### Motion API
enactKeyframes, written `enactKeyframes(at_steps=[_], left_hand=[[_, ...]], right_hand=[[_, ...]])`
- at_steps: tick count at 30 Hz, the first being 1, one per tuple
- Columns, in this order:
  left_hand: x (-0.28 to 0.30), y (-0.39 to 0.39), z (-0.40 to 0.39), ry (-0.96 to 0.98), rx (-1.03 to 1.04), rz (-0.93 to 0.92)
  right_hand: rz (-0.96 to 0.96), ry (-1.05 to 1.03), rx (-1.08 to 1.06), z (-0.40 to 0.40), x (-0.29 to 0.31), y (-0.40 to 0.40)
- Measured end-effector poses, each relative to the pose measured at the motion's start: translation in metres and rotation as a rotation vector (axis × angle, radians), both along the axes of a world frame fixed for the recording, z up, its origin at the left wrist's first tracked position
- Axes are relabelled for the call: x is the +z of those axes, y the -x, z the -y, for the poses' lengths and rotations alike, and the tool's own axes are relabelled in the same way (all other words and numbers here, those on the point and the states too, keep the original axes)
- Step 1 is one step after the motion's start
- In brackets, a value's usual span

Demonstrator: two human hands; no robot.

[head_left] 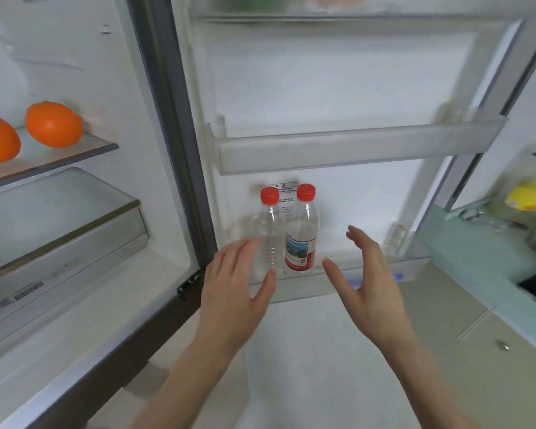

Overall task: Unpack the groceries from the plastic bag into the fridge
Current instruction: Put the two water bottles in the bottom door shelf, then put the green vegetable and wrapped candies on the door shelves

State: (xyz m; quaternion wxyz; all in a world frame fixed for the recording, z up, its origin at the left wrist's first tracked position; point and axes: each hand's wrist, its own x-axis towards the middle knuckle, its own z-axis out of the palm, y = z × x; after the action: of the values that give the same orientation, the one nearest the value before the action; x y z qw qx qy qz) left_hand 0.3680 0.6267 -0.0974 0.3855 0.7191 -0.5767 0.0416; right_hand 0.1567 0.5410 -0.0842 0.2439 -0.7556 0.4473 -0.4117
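We face the open fridge, its main cavity filling the left half of our view and its swung-open door taking the middle and upper right. On the door a clear middle rack runs from nine o'clock to three o'clock, and below it the bottom door shelf carries two water bottles just left of centre. Both stand upright, long axes vertical, red caps pointing to twelve o'clock, touching or nearly touching side by side. The left bottle is clear and bare of any wrapper we can see; the right bottle wears a label with a landscape picture above a red band, its writing too small to read. Behind them a white printed sticker is fixed to the door liner, its text too blurred to read. Our left hand reaches in at seven o'clock of the bottles, fingers straight and spread, fingertips beside the bare bottle; we cannot tell whether they touch it. Our right hand hovers at four o'clock of the labelled bottle, fingers extended and apart, holding nothing. At nine o'clock two oranges lie on a glass shelf above a drawer. At three o'clock a clear plastic bag with something yellow inside sits on the counter.
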Motion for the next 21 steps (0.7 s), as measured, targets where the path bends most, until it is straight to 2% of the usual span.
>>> enactKeyframes(at_steps=[5,8,14,21], left_hand=[[-0.016,0.020,-0.012,0.066,-0.166,0.188],[-0.018,0.046,-0.017,0.136,-0.275,0.209],[-0.016,0.118,-0.015,0.203,-0.469,0.259],[-0.010,0.254,-0.017,0.262,-0.694,0.255]], right_hand=[[-0.381,0.348,-0.199,-0.045,-0.004,0.037],[-0.481,0.428,-0.311,-0.071,-0.008,0.067],[-0.604,0.386,-0.532,-0.119,-0.009,0.141],[-0.698,0.285,-0.800,-0.188,-0.005,0.262]])
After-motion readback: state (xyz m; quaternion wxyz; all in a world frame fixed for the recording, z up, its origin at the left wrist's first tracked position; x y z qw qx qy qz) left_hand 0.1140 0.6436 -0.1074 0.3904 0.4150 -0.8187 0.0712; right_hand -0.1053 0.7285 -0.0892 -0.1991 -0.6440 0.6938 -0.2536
